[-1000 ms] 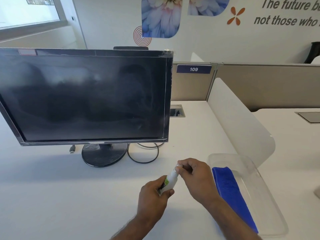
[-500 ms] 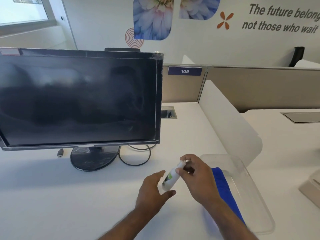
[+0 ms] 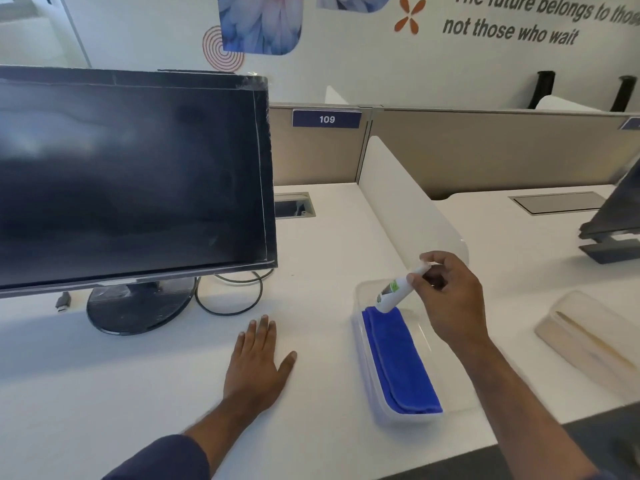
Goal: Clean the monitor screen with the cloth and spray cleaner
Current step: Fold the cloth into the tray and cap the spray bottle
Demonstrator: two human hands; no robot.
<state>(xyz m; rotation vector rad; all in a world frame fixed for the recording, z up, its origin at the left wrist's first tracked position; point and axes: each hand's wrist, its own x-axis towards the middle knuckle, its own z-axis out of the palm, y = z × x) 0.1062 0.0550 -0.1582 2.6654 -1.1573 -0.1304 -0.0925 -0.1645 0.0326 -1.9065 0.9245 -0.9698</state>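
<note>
Left hand (image 3: 258, 362) now off spray bottle (image 3: 398, 292), flat on worktop (image 3: 138, 375); right hand (image 3: 446, 299) alone carries bottle over tray (image 3: 429, 344).

Glossy dark monitor screen (image 3: 131, 181) — fuzzy blue cloth (image 3: 398, 358) in a clear plastic tray (image 3: 367, 403).

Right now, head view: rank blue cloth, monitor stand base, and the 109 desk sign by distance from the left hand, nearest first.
From the left hand, flat on the desk:
1. blue cloth, to its right in the clear tray.
2. monitor stand base, to its left and further back; close to the cloth's distance, so ranks 1 and 2 are tentative.
3. 109 desk sign, far back on the partition, clearly farthest.
</note>
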